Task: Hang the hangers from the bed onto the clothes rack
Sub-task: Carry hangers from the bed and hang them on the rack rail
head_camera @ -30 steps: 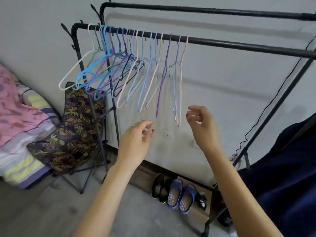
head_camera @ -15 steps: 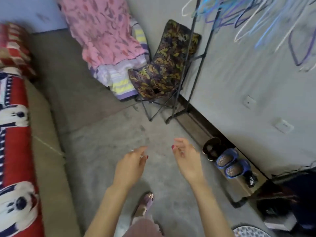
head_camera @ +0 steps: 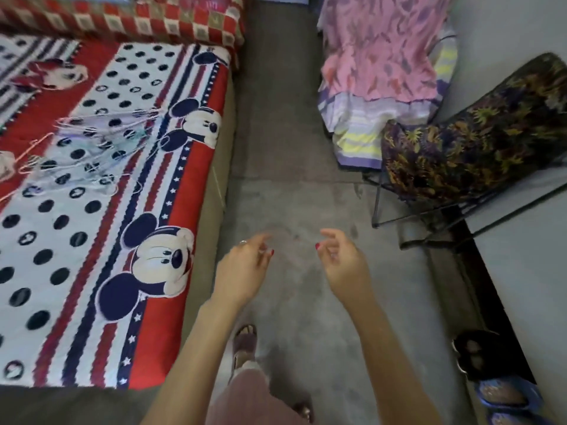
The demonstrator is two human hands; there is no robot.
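Above the grey floor (head_camera: 294,185) my left hand (head_camera: 242,268) and right hand (head_camera: 342,262) hover with loosely curled, empty fingers, while the hangers (head_camera: 82,148) lie on the bed (head_camera: 101,228) to my left

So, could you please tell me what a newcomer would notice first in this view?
The red, white and navy cartoon-mouse bedspread fills the left, with a pile of thin pastel wire hangers lying on it. At centre, the left hand and right hand hover empty over the grey floor.
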